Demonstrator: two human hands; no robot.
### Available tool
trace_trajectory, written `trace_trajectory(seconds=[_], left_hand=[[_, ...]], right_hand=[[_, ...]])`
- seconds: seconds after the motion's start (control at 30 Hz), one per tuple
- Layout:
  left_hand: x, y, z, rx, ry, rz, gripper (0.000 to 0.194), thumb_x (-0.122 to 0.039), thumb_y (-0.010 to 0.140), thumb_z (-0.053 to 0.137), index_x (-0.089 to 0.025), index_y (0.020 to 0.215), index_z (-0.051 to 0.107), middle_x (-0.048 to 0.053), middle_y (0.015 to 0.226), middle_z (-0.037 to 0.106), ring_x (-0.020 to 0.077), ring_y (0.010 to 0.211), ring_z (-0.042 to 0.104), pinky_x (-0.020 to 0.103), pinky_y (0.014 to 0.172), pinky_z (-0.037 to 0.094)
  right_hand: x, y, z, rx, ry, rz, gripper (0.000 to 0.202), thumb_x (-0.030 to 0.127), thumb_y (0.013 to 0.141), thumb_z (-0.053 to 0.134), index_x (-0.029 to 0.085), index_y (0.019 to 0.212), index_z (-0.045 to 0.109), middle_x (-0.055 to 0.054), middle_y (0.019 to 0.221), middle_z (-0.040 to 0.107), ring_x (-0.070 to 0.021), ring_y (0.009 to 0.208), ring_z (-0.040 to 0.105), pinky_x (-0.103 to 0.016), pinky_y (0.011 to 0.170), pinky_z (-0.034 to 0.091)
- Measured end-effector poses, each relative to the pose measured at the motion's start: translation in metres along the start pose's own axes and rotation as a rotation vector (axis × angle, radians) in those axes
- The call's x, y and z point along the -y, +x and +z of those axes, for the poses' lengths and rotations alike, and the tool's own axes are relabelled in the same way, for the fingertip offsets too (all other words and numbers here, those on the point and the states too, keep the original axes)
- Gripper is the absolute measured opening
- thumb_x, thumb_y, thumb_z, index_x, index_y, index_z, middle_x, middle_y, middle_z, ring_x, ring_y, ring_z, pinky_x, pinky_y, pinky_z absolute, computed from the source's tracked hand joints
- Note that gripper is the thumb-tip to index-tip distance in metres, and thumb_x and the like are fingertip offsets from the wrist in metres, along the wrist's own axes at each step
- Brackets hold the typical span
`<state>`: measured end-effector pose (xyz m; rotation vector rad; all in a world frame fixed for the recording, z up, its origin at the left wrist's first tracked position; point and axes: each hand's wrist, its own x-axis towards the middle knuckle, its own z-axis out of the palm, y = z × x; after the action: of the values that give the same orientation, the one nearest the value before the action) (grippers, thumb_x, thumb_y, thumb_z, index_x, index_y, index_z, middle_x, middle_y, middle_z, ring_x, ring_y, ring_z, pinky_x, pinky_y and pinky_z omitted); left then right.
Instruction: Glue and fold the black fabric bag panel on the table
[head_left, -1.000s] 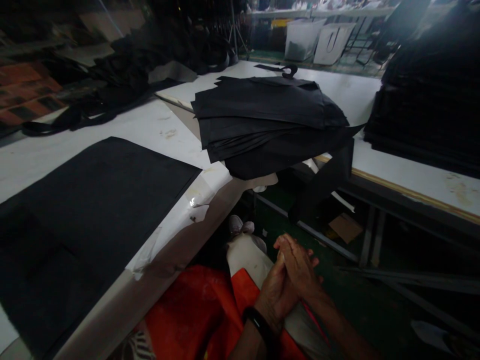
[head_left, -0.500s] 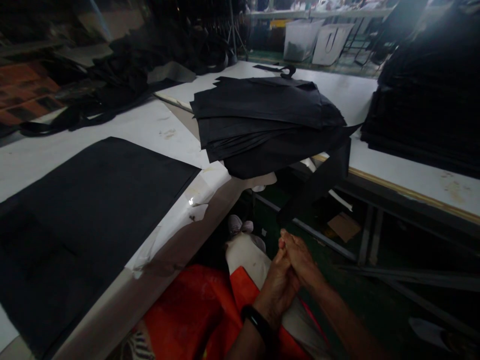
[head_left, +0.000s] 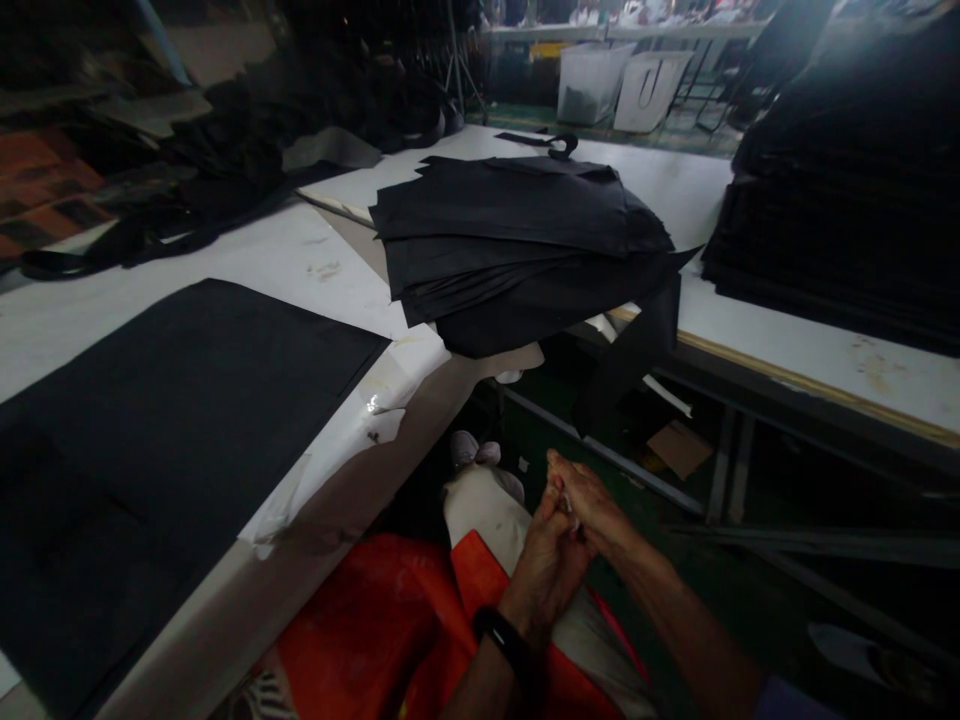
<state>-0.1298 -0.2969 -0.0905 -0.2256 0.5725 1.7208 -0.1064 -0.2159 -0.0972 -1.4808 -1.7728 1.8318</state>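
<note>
My left hand [head_left: 549, 570], with a black band on its wrist, is pressed together with my right hand [head_left: 592, 510] above my lap. The fingers of both are closed against each other. A small pale bit shows between them, too small to name. Just beyond my fingertips, a black fabric strip [head_left: 630, 350] hangs off the table edge, apart from my hands. It trails from a fanned stack of black fabric pieces [head_left: 510, 220] on the white table [head_left: 300, 240]. A large black fabric panel [head_left: 180, 400] lies flat on the left.
On the right, a tall pile of black fabric [head_left: 840, 210] sits on another white tabletop [head_left: 810, 350]. Dark straps [head_left: 172, 240] lie at the back left. White bins [head_left: 592, 85] stand on the floor behind. Metal table legs [head_left: 720, 470] and a cardboard piece [head_left: 679, 448] are below.
My joined hands have shifted slightly, and their grip on each other has opened a little, showing the pale bit. The hanging strip's lower end has swung away from my fingertips. The view has moved slightly.
</note>
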Motion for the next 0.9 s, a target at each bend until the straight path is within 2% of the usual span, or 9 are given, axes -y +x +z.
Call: trace_trajectory(seconds=[0.07,0.13,0.23,0.3,0.4,0.5,0.63,0.73,0.9], left_hand=[[-0.002,-0.002,0.002,0.016,-0.046,-0.017,0.051,-0.002,0.052,0.061,-0.025,0.098,0.06,-0.002,0.101,0.059,0.0134,0.089,0.056,0.03,0.088,0.041],[-0.003,-0.002,0.002,0.008,-0.108,-0.037,0.049,-0.007,0.054,0.064,-0.022,0.101,0.061,0.002,0.107,0.06,0.0179,0.096,0.057,0.034,0.092,0.041],[-0.006,0.001,-0.003,-0.079,-0.168,-0.035,0.03,-0.035,0.071,0.065,-0.018,0.095,0.063,0.007,0.106,0.061,0.0245,0.104,0.056,0.04,0.094,0.042],[-0.009,0.004,-0.009,-0.153,-0.179,-0.028,0.036,-0.049,0.079,0.056,-0.017,0.093,0.064,0.009,0.107,0.062,0.0265,0.109,0.055,0.042,0.094,0.042],[-0.015,0.008,-0.014,-0.221,-0.185,-0.02,0.054,-0.059,0.086,0.037,-0.014,0.101,0.063,0.014,0.118,0.058,0.0265,0.115,0.052,0.04,0.094,0.044],[-0.018,0.012,-0.01,-0.231,-0.188,0.018,0.062,-0.061,0.089,0.026,-0.013,0.112,0.06,0.014,0.13,0.05,0.0233,0.121,0.048,0.034,0.095,0.043],[-0.011,0.012,0.001,-0.154,-0.182,0.004,0.058,-0.057,0.09,0.029,-0.014,0.118,0.057,0.013,0.132,0.049,0.0241,0.123,0.047,0.035,0.099,0.041],[-0.008,0.01,0.003,-0.045,-0.183,-0.016,0.063,-0.056,0.091,0.022,-0.013,0.123,0.054,0.014,0.131,0.051,0.0257,0.122,0.047,0.04,0.102,0.038],[-0.021,0.015,-0.009,-0.196,-0.168,0.053,0.056,-0.052,0.092,0.027,-0.016,0.129,0.049,0.013,0.136,0.046,0.023,0.128,0.042,0.036,0.104,0.036]], right_hand=[[0.0,0.002,-0.002,-0.064,-0.025,-0.054,0.053,0.06,0.087,0.019,0.023,0.059,0.044,-0.003,0.051,0.059,-0.0164,0.044,0.057,-0.026,0.043,0.045],[-0.002,0.001,-0.004,-0.125,-0.076,-0.145,0.054,0.057,0.088,0.015,0.022,0.064,0.048,-0.007,0.063,0.064,-0.0191,0.057,0.062,-0.031,0.057,0.051],[-0.016,-0.016,-0.001,-0.121,-0.173,-0.314,0.036,0.05,0.085,0.038,0.022,0.081,0.061,-0.01,0.096,0.068,-0.0253,0.096,0.062,-0.041,0.091,0.044],[-0.033,-0.035,0.006,-0.072,-0.22,-0.393,0.03,0.042,0.081,0.048,0.023,0.099,0.065,-0.009,0.118,0.063,-0.0275,0.115,0.052,-0.045,0.102,0.035],[-0.061,-0.059,0.017,0.011,-0.296,-0.537,0.043,0.036,0.086,0.039,0.023,0.123,0.056,-0.007,0.134,0.05,-0.0255,0.126,0.043,-0.045,0.104,0.034],[-0.073,-0.057,0.019,0.063,-0.42,-0.666,0.048,0.034,0.09,0.028,0.022,0.131,0.049,-0.005,0.139,0.045,-0.0209,0.128,0.039,-0.04,0.103,0.037],[-0.053,-0.016,0.007,-0.027,-0.573,-0.592,0.049,0.033,0.092,0.025,0.016,0.134,0.045,-0.009,0.143,0.039,-0.0221,0.132,0.033,-0.046,0.107,0.03],[-0.038,0.006,0.005,-0.109,-0.582,-0.535,0.05,0.031,0.094,0.022,0.009,0.129,0.049,-0.017,0.139,0.043,-0.0261,0.131,0.035,-0.051,0.106,0.03],[-0.042,-0.019,0.049,-0.177,-0.613,-0.517,0.04,0.035,0.093,0.043,0.021,0.131,0.046,-0.012,0.139,0.042,-0.0279,0.129,0.036,-0.053,0.106,0.029]])
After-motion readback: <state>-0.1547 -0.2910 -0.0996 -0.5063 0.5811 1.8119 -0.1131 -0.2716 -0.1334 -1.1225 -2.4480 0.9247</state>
